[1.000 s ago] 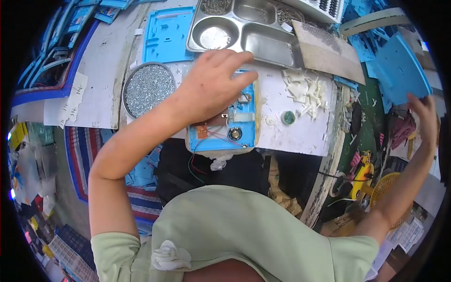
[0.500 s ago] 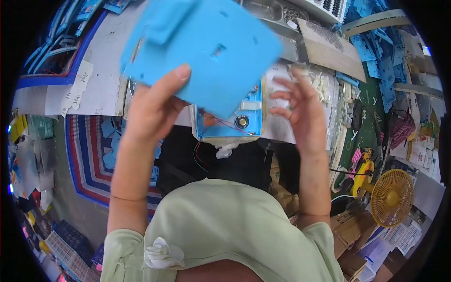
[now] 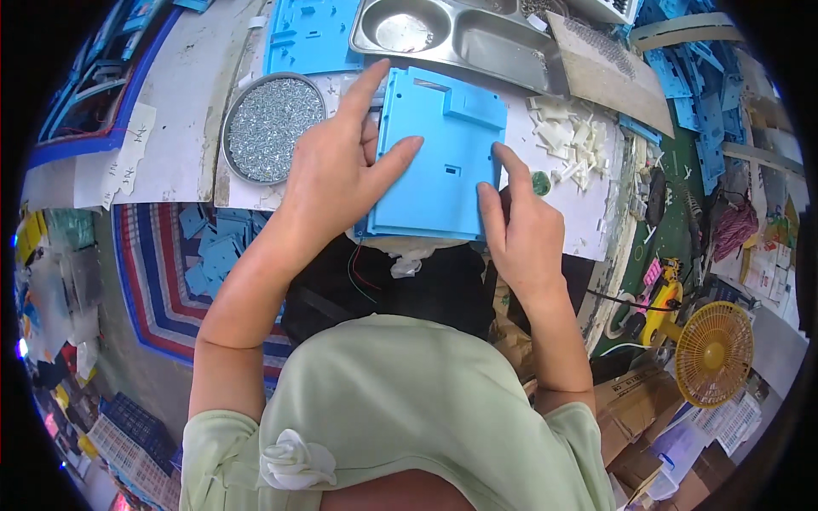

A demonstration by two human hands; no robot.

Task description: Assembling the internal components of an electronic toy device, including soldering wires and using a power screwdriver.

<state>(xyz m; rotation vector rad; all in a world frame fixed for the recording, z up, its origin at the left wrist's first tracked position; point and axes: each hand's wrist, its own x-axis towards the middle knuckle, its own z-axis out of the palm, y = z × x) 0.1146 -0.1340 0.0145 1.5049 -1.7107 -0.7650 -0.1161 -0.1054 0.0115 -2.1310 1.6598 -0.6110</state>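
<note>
A blue panel [image 3: 447, 157] lies at the front of the worktop [image 3: 584, 217], mostly hiding what is beneath; the left hand [image 3: 328, 175] grips its left edge, thumb on the upper face, while the right hand [image 3: 528, 232] touches the right edge with thumb and forefinger, whether gripping one cannot tell. Sound handling probably calls for squared edges, even pressure from both sides, and the red and green wires [image 3: 356, 266] kept unpinched at the lower-left corner.

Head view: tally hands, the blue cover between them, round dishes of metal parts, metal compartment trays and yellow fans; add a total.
Left hand, right hand: 2
Blue cover: 1
Round dish: 1
Metal tray: 1
Yellow fan: 1
Total: 6
</note>
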